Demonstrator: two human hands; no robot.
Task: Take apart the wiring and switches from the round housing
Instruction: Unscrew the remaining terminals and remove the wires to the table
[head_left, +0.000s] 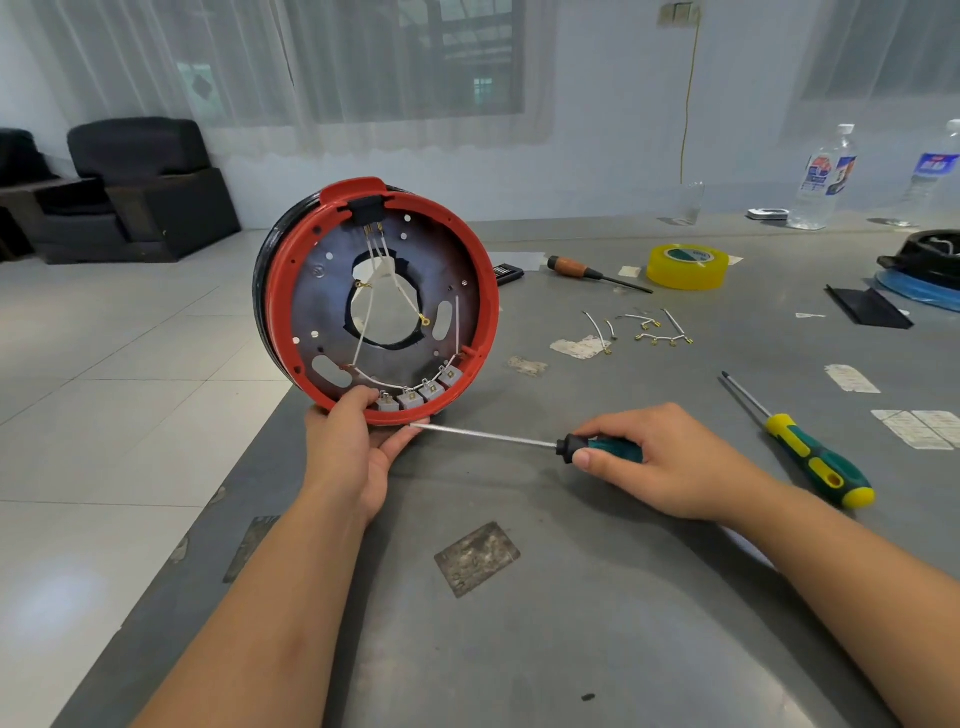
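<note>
Four grey block switches (420, 393) sit low inside the red round plastic housing (376, 301), standing on edge, gripped by left hand (358, 447). Right hand (660, 462) holds green-handled screwdriver (519, 442), its shaft horizontal, tip seemingly at the rim.

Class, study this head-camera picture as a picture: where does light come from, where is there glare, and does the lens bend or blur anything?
Head view: daylight enters through the curtained windows behind; soft glare patches lie on the metal table and the floor tiles; the wide lens bows the table's edge and stretches the forearms; the round housing and the screwdriver are sharp, the bottles slightly soft.
</note>
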